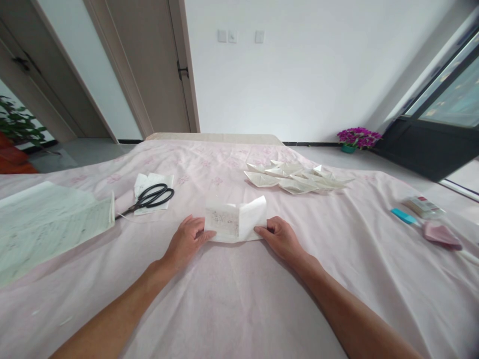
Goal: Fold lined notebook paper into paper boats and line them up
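Note:
A partly folded sheet of paper (235,222) stands a little off the cloth in front of me, with a crease down its middle and handwriting on its left half. My left hand (190,237) pinches its left end, thumb in front and fingers behind. At the opposite end, my right hand (279,237) grips the paper the same way. Beyond it to the right lies a group of several folded paper boats (295,177). Black-handled scissors (151,197) rest on small paper pieces (153,182) to the left.
Large written sheets (48,229) lie at the left on the pink tablecloth (232,304). On the right are a blue-ended object (403,216), a pink item (442,234) and a clear-wrapped packet (422,207). A pot of purple flowers (358,137) stands on the floor beyond.

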A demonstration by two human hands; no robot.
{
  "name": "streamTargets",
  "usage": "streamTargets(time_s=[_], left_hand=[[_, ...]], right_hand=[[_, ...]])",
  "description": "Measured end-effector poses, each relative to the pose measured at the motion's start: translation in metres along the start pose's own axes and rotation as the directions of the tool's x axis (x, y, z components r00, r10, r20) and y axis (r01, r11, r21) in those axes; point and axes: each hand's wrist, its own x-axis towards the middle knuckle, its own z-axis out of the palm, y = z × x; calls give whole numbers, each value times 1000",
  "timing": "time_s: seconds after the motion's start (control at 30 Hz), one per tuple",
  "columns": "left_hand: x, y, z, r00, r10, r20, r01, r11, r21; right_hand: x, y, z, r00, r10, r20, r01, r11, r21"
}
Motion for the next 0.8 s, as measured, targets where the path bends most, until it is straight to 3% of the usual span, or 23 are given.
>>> streamTargets(time_s=[0.13, 0.3, 0.4, 0.6, 0.8], left_hand=[[0, -1, -1, 999, 31, 24, -31, 999, -28], [-1, -1, -4, 992, 10, -128, -2, 998, 59], [-2, -1, -7, 987, 21, -157, -4, 994, 109], [-5, -2, -8, 995, 41, -87, -35, 997, 69], [-4, -2, -2, 998, -28, -48, 38, 973, 228]], right_hand=[[0, -1, -2, 998, 55, -36, -52, 995, 81], [-1, 0, 0, 984, 56, -167, -29, 987, 158], [-2, 2, 1, 990, 54, -132, -35, 989, 144], [-1, 4, -5, 999, -39, 14, 39, 999, -36], [-1, 3, -5, 997, -66, -42, 54, 972, -230]])
